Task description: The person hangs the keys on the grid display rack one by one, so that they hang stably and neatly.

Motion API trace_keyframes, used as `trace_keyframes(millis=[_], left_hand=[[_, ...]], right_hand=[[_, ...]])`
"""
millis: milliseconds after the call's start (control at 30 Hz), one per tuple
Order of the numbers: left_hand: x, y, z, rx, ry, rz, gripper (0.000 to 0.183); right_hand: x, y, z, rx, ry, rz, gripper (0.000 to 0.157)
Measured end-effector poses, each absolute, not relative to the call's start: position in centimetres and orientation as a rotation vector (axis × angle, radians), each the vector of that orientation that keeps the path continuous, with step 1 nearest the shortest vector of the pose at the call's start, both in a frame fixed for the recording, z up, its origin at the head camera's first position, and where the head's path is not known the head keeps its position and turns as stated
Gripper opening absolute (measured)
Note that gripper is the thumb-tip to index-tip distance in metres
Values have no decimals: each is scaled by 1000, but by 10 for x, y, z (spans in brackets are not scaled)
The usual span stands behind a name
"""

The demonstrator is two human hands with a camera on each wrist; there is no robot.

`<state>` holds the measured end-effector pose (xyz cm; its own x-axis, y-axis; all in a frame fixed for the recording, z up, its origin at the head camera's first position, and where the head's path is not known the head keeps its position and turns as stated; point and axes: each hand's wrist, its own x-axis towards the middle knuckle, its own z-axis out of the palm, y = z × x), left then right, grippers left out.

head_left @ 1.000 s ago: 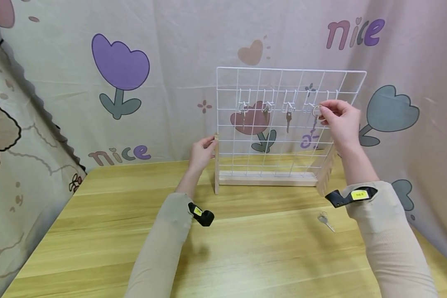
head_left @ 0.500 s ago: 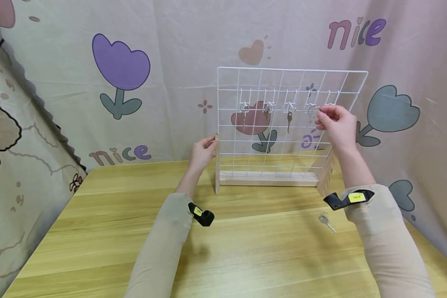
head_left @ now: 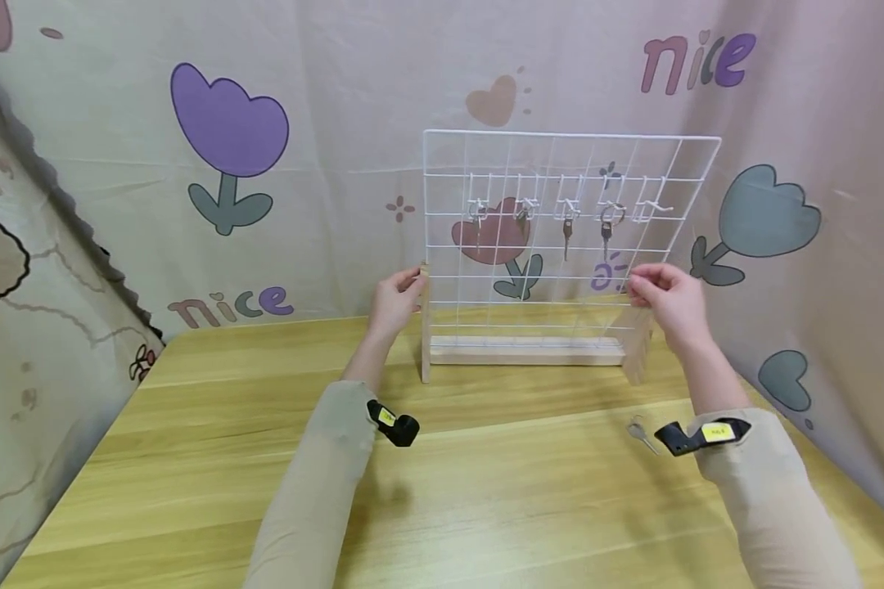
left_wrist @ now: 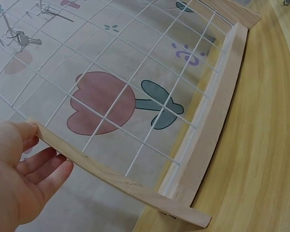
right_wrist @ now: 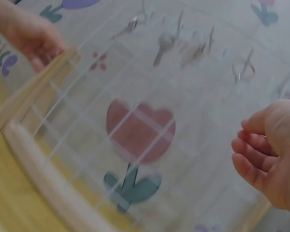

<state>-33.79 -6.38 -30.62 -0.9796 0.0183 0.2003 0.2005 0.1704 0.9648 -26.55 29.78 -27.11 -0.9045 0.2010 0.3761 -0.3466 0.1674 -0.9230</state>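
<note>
A white wire grid rack (head_left: 530,278) with wooden supports stands upright on the table. My left hand (head_left: 394,304) pinches the top of its left wooden post (left_wrist: 101,169) between thumb and fingers. Several keys hang by rings from white hooks on the grid. The rightmost of them is a dark-headed key (head_left: 606,232) on its ring, below a double hook. Lower down, beside the grid's right edge, my right hand (head_left: 670,303) is off the hooks. In the right wrist view its loosely bent fingers (right_wrist: 253,157) hold nothing.
A loose silver key (head_left: 641,434) with a ring lies on the wooden table (head_left: 501,499), near the right sleeve. A bare white hook (head_left: 651,209) sits right of the hanging keys. Behind the rack hangs a printed curtain (head_left: 346,98).
My right hand brought the ringed key to the fourth hook, let go of it there, and moved down. The key now hangs from that hook. My left hand stayed on the post.
</note>
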Motion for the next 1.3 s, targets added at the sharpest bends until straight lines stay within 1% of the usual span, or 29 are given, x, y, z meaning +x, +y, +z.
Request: trace_keyframes(millis=[100,133,200,333,400,633,667,767,867,1000,1200,1300], left_hand=[[-336,-67,-305,-214,-2282,-1919,39],[-336,-67,-305,-213,-2283,-1917,39],[-336,-67,-306,-223,-2283,-1911,39],[-338,-66,-307,-243,-2260,-1932,39],[-338,-66,-308,-242,-2253,-1938,39],[-338,-65,-307,-219,-2275,-1916,39],[-337,-65,-307,-215,-2280,-1915,40],[-338,-65,-307,-217,-2288,-1908,40],[-339,-65,-307,-229,-2282,-1910,39],[-339,-65,-307,-241,-2285,-1893,39],[-337,-66,-308,-233,-2303,-1873,39],[-336,-66,-308,-232,-2303,-1876,39]], right_hand=[[-260,307,-294,129,-2094,1852,6],[-258,311,-302,116,-2123,1857,8],[-252,318,-316,83,-2201,1831,15],[-244,336,-344,35,-2421,1691,35],[-240,345,-356,34,-2527,1655,41],[-230,366,-388,33,-2739,1752,40],[-228,366,-390,22,-2776,1731,43],[-224,366,-395,3,-2861,1683,44],[-220,366,-397,15,-2932,1596,42],[-218,364,-399,51,-2978,1491,37],[-220,359,-401,144,-3023,1322,23],[-221,359,-399,179,-3026,1264,19]])
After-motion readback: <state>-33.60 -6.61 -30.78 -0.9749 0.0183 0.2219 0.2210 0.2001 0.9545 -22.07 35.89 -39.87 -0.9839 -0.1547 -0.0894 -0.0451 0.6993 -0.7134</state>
